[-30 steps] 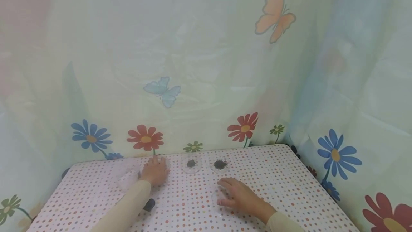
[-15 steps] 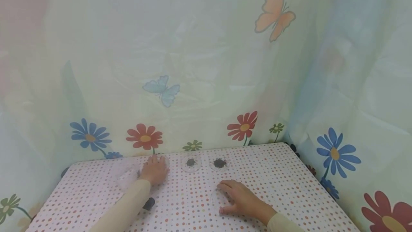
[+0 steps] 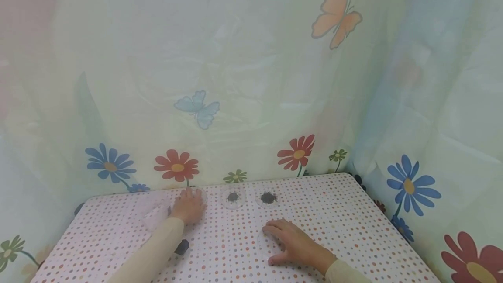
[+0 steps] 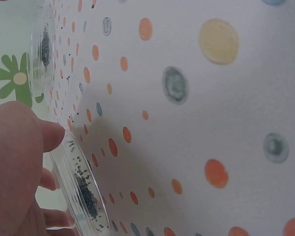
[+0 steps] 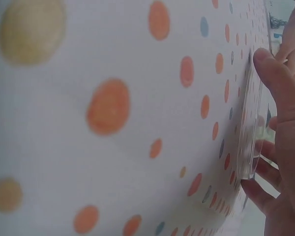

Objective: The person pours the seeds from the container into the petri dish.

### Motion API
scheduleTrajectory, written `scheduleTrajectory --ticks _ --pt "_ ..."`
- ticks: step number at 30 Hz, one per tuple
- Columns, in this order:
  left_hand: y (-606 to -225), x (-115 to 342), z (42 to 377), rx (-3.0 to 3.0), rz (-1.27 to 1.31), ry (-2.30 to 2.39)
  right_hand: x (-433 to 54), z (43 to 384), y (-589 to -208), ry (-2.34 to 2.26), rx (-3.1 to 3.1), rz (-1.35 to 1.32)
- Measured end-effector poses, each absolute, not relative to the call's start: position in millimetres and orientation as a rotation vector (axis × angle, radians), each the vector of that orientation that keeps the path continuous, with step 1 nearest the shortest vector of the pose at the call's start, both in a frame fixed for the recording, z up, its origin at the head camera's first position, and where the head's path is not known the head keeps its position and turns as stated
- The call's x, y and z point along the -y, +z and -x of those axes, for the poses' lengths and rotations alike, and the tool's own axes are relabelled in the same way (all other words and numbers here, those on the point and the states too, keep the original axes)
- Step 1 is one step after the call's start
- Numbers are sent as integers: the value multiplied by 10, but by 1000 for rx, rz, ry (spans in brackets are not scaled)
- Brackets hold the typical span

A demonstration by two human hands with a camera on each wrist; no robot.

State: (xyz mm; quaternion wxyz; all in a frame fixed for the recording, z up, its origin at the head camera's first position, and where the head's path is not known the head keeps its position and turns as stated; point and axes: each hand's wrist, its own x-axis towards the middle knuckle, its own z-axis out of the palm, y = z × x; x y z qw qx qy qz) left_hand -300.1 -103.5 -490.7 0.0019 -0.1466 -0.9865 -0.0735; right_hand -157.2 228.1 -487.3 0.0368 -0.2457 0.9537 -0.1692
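At the back left of the table, my left hand (image 3: 188, 206) holds a clear petri dish (image 4: 83, 194) with dark granules in it. In the left wrist view its thumb lies at the rim and the other fingers are on the far side. My right hand (image 3: 294, 244) is at the middle right, its thumb and curved fingers around the rim of another clear petri dish (image 5: 250, 123). No granules show in that dish. Two more petri dishes stand at the back between the hands, a left one (image 3: 233, 197) and a right one (image 3: 268, 198), each with dark granules.
A small black object (image 3: 182, 247) lies beside the left forearm. A faint clear item (image 3: 155, 215) sits left of the left hand; its kind cannot be told. The dotted table (image 3: 334, 213) meets a flower-printed curtain (image 3: 243, 77) at its back edge.
My right thumb has moved slightly nearer to me and its fingers have shifted a little around the dish. My left hand stays in place on its dish.
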Motion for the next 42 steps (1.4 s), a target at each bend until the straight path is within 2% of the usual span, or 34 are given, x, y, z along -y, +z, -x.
scheduleTrajectory --ticks 29,42 --pt "-4896 1036 3014 3116 434 -236 -2245 1670 -4777 -540 -2975 663" --pt "-4878 1019 2998 3111 443 -222 -2283 1722 -4777 -417 -3120 740"
